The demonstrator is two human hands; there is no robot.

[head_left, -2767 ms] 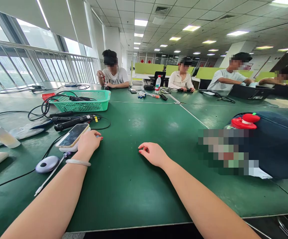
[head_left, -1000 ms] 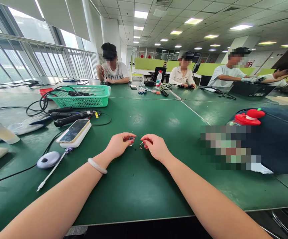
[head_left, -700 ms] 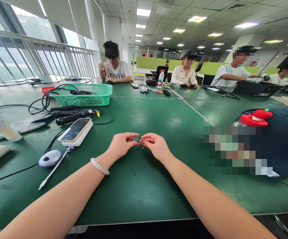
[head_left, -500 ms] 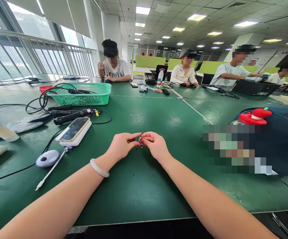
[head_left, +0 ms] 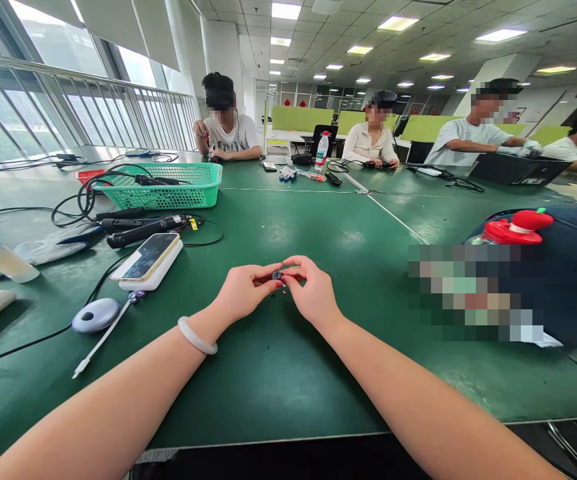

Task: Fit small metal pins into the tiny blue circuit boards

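Note:
Over the middle of the green table, my left hand [head_left: 247, 289] pinches a small dark bluish piece [head_left: 276, 275] with pale specks between thumb and fingertips. It is too small to tell its kind. From the other side, my right hand [head_left: 308, 285] brings its thumb and bent fingers together around the right edge of the same piece. Red nails show on the fingertips. Tiny loose bits [head_left: 284, 291] lie on the table just below the fingers. A pale bangle [head_left: 197, 336] circles my left wrist.
To the left lie a phone [head_left: 151, 257] on a white box, black handheld devices [head_left: 146, 231], a round lilac object [head_left: 96, 315] and a green basket [head_left: 168, 195]. A dark bag [head_left: 568, 280] sits at right. Several people are across the table [head_left: 288, 227], near a bottle [head_left: 321, 152].
My right fingers have lifted and spread slightly, with the index knuckle higher, showing more of the dark piece. My left hand keeps nearly the same place. The view has shifted a little.

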